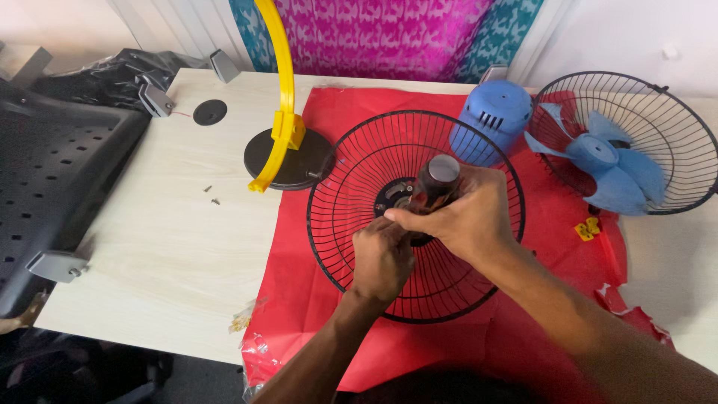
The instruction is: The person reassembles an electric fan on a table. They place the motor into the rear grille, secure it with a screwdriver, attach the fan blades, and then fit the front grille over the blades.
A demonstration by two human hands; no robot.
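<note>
The right hand (467, 217) is wrapped around the dark, round-capped handle of a screwdriver (440, 179), held upright over the hub of a round black wire fan guard (336, 224). The left hand (381, 258) is curled tight just below it, fingers pinched at the guard's centre; what it pinches cannot be told. The guard lies flat on a red paper sheet (299, 299) that covers the right half of the pale wood-grain counter (172, 239) and hangs over its near edge, torn at its right side.

Behind the guard, toward the far edge, stands a blue plastic motor housing (493, 116). To its right a second black wire guard holding a blue plastic fan blade (617, 161) leans near the counter's right edge, with a small yellow tag (587, 228) on the red sheet below it. Left of the guard sits a round black base with a curved yellow plastic arm (280, 112) rising from it. A few small screws (212, 196) lie on the bare wood, and a clear bag of small parts (243, 318) lies at the near edge. A black perforated chair (52, 164) stands off the left edge. Magenta and teal patterned cloth (374, 34) hangs on the wall behind.
</note>
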